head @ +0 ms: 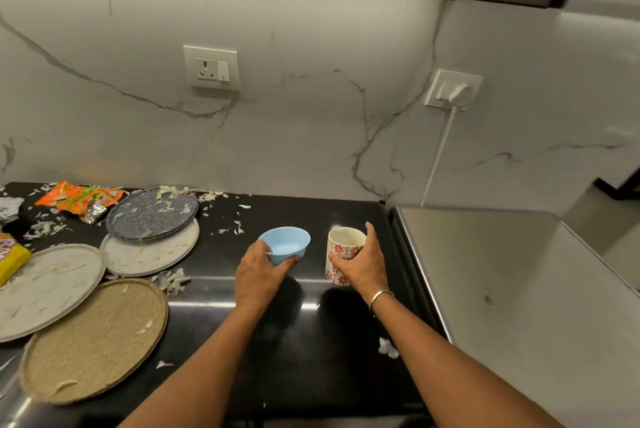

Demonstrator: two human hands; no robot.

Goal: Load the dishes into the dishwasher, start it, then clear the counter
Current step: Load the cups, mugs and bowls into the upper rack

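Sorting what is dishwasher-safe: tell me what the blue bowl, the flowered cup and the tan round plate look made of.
Blue bowl: probably plastic or melamine; flat matte colour, thin rim. Flowered cup: likely glazed ceramic; white body, printed red flowers. Tan round plate: coarse, grainy matte surface, perhaps woven fibre or speckled stoneware; the look leaves it open.

Two bare forearms reach forward from the bottom of the view, side by side and apart. The left hand (258, 273), back upward, pinches the near side of a blue bowl (289, 242) between thumb and fingers. The right hand (362, 266) wraps around a patterned cup (341, 245), thumb across its front. A thin metal bangle (381, 297) circles the right wrist.
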